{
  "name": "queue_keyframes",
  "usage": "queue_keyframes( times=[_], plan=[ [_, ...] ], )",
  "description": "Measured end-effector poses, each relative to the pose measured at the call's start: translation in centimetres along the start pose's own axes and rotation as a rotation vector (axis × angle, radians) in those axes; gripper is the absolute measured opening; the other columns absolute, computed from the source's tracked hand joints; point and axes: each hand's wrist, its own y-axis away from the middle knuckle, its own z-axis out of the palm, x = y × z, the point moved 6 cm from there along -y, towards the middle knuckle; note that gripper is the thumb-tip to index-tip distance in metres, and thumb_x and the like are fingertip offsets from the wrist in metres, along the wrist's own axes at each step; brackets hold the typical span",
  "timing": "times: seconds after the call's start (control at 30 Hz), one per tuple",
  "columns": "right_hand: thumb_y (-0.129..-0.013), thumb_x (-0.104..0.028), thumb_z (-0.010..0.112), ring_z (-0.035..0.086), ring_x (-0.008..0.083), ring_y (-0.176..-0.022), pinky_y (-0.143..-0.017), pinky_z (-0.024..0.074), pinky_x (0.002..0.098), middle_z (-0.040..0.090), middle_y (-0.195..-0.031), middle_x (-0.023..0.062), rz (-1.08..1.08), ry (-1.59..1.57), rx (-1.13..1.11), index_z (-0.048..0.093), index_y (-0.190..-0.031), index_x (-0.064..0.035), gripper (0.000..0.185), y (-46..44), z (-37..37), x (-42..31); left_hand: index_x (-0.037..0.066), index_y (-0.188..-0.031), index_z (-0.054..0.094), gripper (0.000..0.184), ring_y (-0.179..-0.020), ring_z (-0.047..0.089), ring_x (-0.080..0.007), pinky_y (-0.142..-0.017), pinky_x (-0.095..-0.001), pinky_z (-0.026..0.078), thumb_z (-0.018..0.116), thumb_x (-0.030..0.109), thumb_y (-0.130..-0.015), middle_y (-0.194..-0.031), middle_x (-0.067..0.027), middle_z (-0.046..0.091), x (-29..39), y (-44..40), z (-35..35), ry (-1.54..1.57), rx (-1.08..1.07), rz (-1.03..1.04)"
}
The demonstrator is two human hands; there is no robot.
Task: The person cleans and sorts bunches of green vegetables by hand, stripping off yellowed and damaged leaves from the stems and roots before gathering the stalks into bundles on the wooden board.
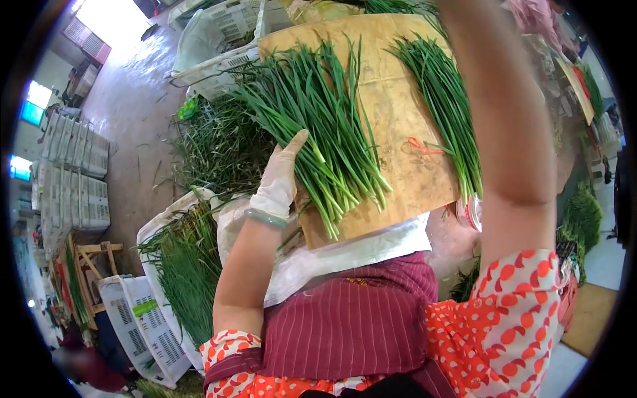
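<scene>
A loose spread of garlic chives point(318, 126) lies across the tan board point(398, 172), its pale cut ends toward me. My left hand point(279, 176), in a whitish glove with a jade-coloured bangle at the wrist, is at the left edge of these chives. Its thumb lies over the stems; the other fingers are mostly hidden and seem curled under them. A second bunch of garlic chives point(444, 106) lies along the board's right side, with a red tie point(424, 146) beside it. My right forearm reaches up past the top edge, and the right hand is out of view.
Loose leaves point(219, 142) are heaped on the floor left of the board. A white crate point(219, 69) stands behind them, and a crate of greens point(189, 278) is nearer on the left. Stacked crates point(73, 192) line the far left. A round tub point(470, 212) sits beyond the board's right corner.
</scene>
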Motion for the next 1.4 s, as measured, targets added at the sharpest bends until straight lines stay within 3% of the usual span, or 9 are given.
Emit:
queue_keyframes(
  times=[0.17, 0.27, 0.47, 0.57, 0.8, 1.07, 1.2, 1.27, 1.4],
  plan=[
    [-0.074, -0.050, 0.060, 0.062, 0.0280, -0.079, -0.070, 0.0508, 0.0371, 0.064, -0.084, 0.0136, 0.203, 0.107, -0.447, 0.067, -0.083, -0.0063, 0.046, 5.6, 15.1, -0.4, 0.010, -0.109, 0.046, 0.027, -0.089, 0.056, -0.0248, -0.072, -0.0473, 0.052, 0.058, 0.014, -0.084, -0.101, -0.0077, 0.055, -0.1, -1.9, -2.4, -0.120, 0.071, 0.060],
    [-0.071, -0.043, 0.064, 0.062, 0.0297, -0.081, -0.074, 0.0476, 0.0377, 0.064, -0.081, 0.0140, 0.343, -0.088, -0.519, 0.067, -0.084, -0.0080, 0.038, 8.3, 21.9, 0.0, 0.007, -0.108, 0.046, 0.023, -0.087, 0.057, -0.0253, -0.075, -0.0447, 0.051, 0.051, 0.012, -0.087, -0.099, -0.0093, 0.055, 0.3, -0.2, -1.6, -0.168, 0.176, 0.074],
    [-0.072, -0.039, 0.063, 0.061, 0.0301, -0.079, -0.073, 0.0476, 0.0373, 0.065, -0.081, 0.0140, 0.461, -0.332, -0.240, 0.067, -0.087, -0.0066, 0.036, 10.6, 15.9, 1.8, 0.005, -0.110, 0.046, 0.027, -0.083, 0.057, -0.0234, -0.069, -0.0382, 0.051, 0.052, 0.014, -0.086, -0.099, -0.0094, 0.055, 0.1, -0.5, -1.8, -0.107, 0.104, 0.033],
    [-0.071, -0.044, 0.064, 0.062, 0.0296, -0.083, -0.077, 0.0471, 0.0353, 0.065, -0.087, 0.0159, 0.398, -0.257, -0.522, 0.066, -0.094, -0.0050, 0.045, 13.9, 14.4, 2.5, 0.003, -0.111, 0.046, 0.029, -0.092, 0.056, -0.0274, -0.082, -0.0438, 0.046, 0.047, 0.022, -0.090, -0.107, -0.0120, 0.055, 0.1, -0.4, -1.0, 0.043, -0.015, -0.025],
    [-0.065, -0.065, 0.060, 0.056, 0.0319, -0.102, -0.088, 0.0419, 0.0349, 0.058, -0.106, 0.0244, 0.725, -0.471, -0.463, 0.049, -0.113, 0.0106, 0.090, 13.5, 21.7, 6.9, 0.005, -0.112, 0.050, 0.037, -0.096, 0.056, -0.0297, -0.085, -0.0448, 0.045, 0.058, 0.029, -0.085, -0.106, -0.0143, 0.058, 1.2, 0.9, 1.1, 0.142, -0.062, -0.151],
    [-0.056, -0.038, 0.080, 0.060, 0.0228, -0.090, -0.078, 0.0471, 0.0311, 0.061, -0.100, 0.0185, 0.668, -1.082, -0.313, 0.049, -0.114, 0.0059, 0.078, 9.0, 25.3, -2.1, 0.008, -0.113, 0.052, 0.045, -0.083, 0.060, -0.0333, -0.076, -0.0520, 0.049, 0.065, 0.034, -0.079, -0.100, -0.0141, 0.060, 1.9, 3.4, 0.0, 0.095, 0.140, -0.281],
    [-0.059, -0.022, 0.082, 0.057, 0.0182, -0.091, -0.080, 0.0475, 0.0303, 0.059, -0.103, 0.0132, 0.531, -1.213, -0.023, 0.043, -0.118, 0.0049, 0.076, 9.0, 23.6, -2.4, 0.006, -0.112, 0.052, 0.038, -0.085, 0.061, -0.0238, -0.075, -0.0403, 0.052, 0.064, 0.021, -0.081, -0.099, -0.0094, 0.061, 2.8, 2.8, 0.3, 0.201, -0.108, -0.090],
    [-0.058, -0.012, 0.083, 0.055, 0.0179, -0.095, -0.082, 0.0472, 0.0304, 0.057, -0.108, 0.0115, 0.503, -1.350, 0.043, 0.037, -0.123, 0.0040, 0.081, 8.4, 23.2, -2.2, 0.004, -0.112, 0.051, 0.036, -0.086, 0.060, -0.0203, -0.075, -0.0334, 0.052, 0.065, 0.011, -0.079, -0.101, -0.0076, 0.061, 6.3, 4.3, 2.6, -0.001, -0.171, 0.347],
    [-0.057, -0.007, 0.082, 0.054, 0.0165, -0.098, -0.084, 0.0469, 0.0304, 0.056, -0.109, 0.0096, 0.192, -1.257, 0.408, 0.038, -0.122, 0.0021, 0.078, 6.7, 16.4, -1.4, 0.002, -0.111, 0.051, 0.044, -0.090, 0.059, -0.0162, -0.078, -0.0268, 0.050, 0.071, 0.003, -0.072, -0.104, -0.0072, 0.060, 10.8, 6.5, 7.0, -0.098, -0.288, 0.673]
  ],
)
